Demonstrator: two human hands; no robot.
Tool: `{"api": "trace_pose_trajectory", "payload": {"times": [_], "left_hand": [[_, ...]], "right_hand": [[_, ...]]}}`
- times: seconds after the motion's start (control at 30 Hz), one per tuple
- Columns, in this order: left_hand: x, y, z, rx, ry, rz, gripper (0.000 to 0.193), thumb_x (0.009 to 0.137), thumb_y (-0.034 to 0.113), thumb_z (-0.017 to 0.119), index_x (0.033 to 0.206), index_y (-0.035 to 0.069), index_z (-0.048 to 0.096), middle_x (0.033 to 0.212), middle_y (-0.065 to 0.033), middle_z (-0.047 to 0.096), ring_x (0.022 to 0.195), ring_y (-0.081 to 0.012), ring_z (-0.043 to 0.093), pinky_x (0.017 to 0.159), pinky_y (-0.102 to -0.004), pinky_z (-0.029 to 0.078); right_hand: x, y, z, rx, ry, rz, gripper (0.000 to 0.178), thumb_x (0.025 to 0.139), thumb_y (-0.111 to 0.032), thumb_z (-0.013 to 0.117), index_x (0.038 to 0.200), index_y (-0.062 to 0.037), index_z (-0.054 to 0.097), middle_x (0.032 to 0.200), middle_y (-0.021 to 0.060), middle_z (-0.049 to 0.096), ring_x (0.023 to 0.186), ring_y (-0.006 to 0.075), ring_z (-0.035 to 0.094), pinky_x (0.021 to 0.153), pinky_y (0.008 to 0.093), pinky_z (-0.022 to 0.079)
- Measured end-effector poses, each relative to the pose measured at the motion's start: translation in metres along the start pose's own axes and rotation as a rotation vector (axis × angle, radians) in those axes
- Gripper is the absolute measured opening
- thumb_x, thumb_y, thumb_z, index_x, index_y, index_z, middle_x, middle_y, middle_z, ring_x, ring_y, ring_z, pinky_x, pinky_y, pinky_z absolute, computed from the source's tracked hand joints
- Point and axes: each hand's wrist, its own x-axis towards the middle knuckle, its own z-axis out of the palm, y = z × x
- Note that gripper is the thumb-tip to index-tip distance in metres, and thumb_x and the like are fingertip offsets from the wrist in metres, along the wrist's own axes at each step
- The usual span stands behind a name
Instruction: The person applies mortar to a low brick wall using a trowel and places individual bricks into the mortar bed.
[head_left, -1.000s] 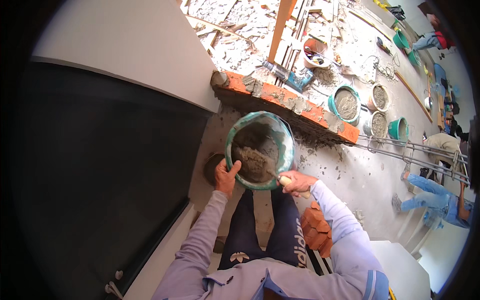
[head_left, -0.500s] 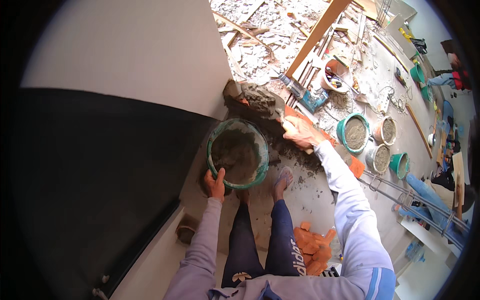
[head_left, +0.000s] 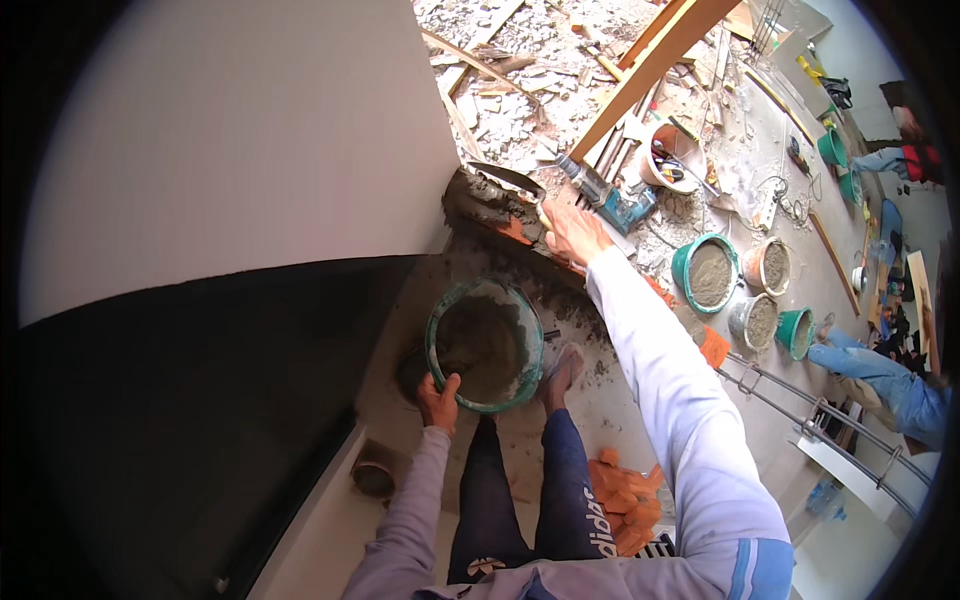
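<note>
My left hand (head_left: 438, 402) grips the near-left rim of a green bucket (head_left: 499, 407), its thumb over the edge. Wet grey mortar (head_left: 478, 350) lies inside the bucket, which is held in front of my legs. Farther out, the fingers of my right hand (head_left: 576, 234) are closed round the handle of a pointing trowel (head_left: 508, 178). The trowel's dark blade points left, just above a low brick course (head_left: 515, 230). Fresh mortar (head_left: 474, 203) sits on the bricks at the end nearest the white wall.
A blue drill (head_left: 618, 200) and a tool bucket (head_left: 668, 157) stand beyond the bricks. Several mortar buckets (head_left: 711, 272) are at the right, near a steel rebar cage (head_left: 810, 415). Broken bricks (head_left: 628, 505) lie by my feet. Other people are at the far right.
The trowel carried a mound of mortar before; now its blade looks nearly bare and is turned, with mortar on the bricks below. The bucket sits a little lower and nearer in view.
</note>
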Motion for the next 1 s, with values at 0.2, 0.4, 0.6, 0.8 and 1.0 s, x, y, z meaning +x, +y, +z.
{"api": "trace_pose_trajectory", "payload": {"times": [0.2,0.4,0.6,0.8,1.0], "left_hand": [[-0.006,-0.008,-0.004,0.050,-0.031,0.007,0.032,0.082,0.014,0.071,0.068,0.009,0.043,0.063,0.0059,0.040,0.059,-0.0064,0.037,0.052,-0.0285,0.032],[-0.002,-0.024,-0.004,0.157,-0.028,0.076,0.035,0.081,0.017,0.073,0.066,0.008,0.042,0.062,0.0039,0.041,0.059,-0.0069,0.038,0.052,-0.0296,0.034],[0.000,-0.037,-0.004,0.141,0.003,0.083,0.033,0.081,0.017,0.073,0.068,0.007,0.044,0.063,0.0027,0.042,0.060,-0.0069,0.040,0.053,-0.0295,0.035],[-0.003,-0.021,-0.020,0.050,0.026,0.011,0.024,0.080,0.010,0.070,0.072,0.009,0.048,0.068,0.0041,0.047,0.063,-0.0061,0.043,0.057,-0.0270,0.037],[0.006,-0.012,0.010,0.077,-0.066,0.026,0.026,0.077,0.007,0.066,0.068,0.008,0.042,0.063,0.0036,0.043,0.060,-0.0065,0.039,0.053,-0.0281,0.035]], "right_hand": [[0.011,0.010,0.007,0.050,-0.094,-0.083,0.024,0.074,-0.008,0.057,0.095,-0.0019,0.048,0.081,0.0230,0.062,0.083,0.0435,0.062,0.074,0.0509,0.050],[-0.017,-0.007,0.009,-0.093,-0.034,0.024,0.025,0.079,-0.005,0.054,0.102,-0.0079,0.044,0.084,0.0205,0.058,0.076,0.0433,0.062,0.062,0.0521,0.048],[-0.059,0.015,0.021,0.064,0.032,0.028,0.025,0.078,-0.010,0.055,0.100,-0.0056,0.045,0.082,0.0231,0.058,0.075,0.0462,0.060,0.065,0.0532,0.048],[-0.103,-0.028,0.003,0.579,-0.076,0.226,0.036,0.084,-0.025,0.059,0.109,-0.0025,0.048,0.088,0.0302,0.063,0.087,0.0490,0.061,0.074,0.0528,0.048],[-0.096,-0.021,0.072,0.471,-0.163,0.315,0.041,0.088,-0.040,0.058,0.108,-0.0039,0.052,0.094,0.0287,0.064,0.091,0.0481,0.061,0.079,0.0522,0.048]]}}
